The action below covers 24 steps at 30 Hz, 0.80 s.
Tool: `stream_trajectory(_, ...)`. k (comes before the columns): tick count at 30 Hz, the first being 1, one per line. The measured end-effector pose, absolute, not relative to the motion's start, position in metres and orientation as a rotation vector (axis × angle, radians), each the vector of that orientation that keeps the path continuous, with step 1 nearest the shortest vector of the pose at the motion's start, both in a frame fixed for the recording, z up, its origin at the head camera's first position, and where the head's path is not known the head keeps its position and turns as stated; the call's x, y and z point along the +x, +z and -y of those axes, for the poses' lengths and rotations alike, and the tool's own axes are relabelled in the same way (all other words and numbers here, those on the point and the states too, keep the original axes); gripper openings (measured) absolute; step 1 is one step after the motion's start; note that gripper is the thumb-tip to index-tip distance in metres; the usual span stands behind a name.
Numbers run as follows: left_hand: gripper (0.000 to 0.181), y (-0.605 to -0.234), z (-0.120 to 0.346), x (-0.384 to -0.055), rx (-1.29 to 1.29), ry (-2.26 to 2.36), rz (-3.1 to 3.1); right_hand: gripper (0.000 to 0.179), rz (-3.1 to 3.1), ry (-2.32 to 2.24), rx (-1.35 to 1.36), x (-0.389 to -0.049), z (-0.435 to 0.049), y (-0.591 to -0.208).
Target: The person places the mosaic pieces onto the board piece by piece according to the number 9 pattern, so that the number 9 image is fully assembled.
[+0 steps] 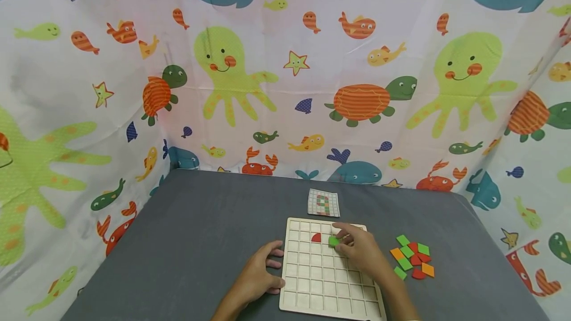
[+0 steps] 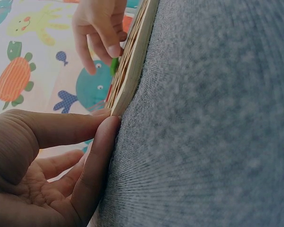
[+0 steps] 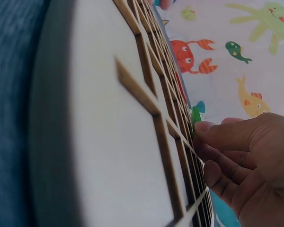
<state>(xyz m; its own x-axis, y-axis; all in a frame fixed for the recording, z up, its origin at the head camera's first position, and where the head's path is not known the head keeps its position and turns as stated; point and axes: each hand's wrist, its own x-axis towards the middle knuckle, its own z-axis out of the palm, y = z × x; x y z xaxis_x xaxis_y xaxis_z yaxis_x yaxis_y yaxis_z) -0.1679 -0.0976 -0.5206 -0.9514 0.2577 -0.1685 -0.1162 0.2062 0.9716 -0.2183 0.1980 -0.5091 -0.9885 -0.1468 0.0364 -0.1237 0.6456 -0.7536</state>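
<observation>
A wooden grid board (image 1: 312, 274) lies on the grey table. My left hand (image 1: 260, 272) pinches its left edge between thumb and finger, as the left wrist view shows close up. Over the upper part of the board, my right hand (image 1: 362, 250) holds a green tile (image 1: 333, 241) at its fingertips. That tile (image 3: 195, 116) stands tilted at the thumb tip in the right wrist view, low over the grid; whether it touches the board I cannot tell. A red quarter-round tile (image 1: 316, 238) sits in a cell to the left of the green one.
Right of the board lies a loose pile of green, red and orange tiles (image 1: 405, 263). Behind the board is a small card (image 1: 323, 203) printed with a coloured grid pattern. A sea-animal curtain (image 1: 285, 93) surrounds the table (image 1: 200, 222) at the back and sides.
</observation>
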Motion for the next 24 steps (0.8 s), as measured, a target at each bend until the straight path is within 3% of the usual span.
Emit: stream_trajectory(24,0.093,-0.521,0.097,-0.167,0.126,1.803,-2.208,0.054,-2.906,-1.261,-0.218,-0.218,-0.186,-0.512)
